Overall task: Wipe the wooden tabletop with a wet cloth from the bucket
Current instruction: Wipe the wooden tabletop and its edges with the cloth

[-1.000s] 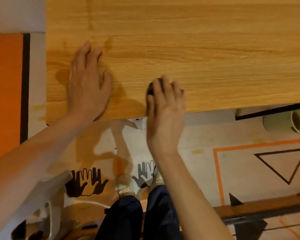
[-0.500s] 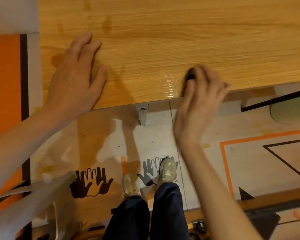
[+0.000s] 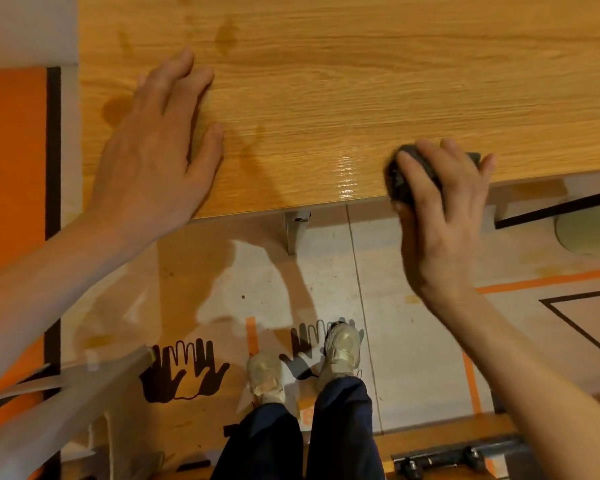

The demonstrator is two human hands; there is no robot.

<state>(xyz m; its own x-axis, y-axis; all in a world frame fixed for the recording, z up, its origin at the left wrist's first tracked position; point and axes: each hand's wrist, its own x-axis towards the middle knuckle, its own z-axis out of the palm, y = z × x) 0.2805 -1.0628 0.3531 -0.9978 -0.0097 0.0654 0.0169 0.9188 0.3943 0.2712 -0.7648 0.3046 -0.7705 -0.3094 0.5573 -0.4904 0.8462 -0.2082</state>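
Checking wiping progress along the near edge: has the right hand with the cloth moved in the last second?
Yes. The right hand with the dark cloth slid rightward along the tabletop edge, away from the table leg bracket.

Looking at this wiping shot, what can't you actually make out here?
- Dark cloth: the right hand covers most of it in the head view, so its size and folds are unclear.
- Pale green container: cut off by the right edge and partly under the wooden tabletop.
- Tabletop: far and right parts run out of frame.
- Tabletop beneath the left hand: hidden by the palm.
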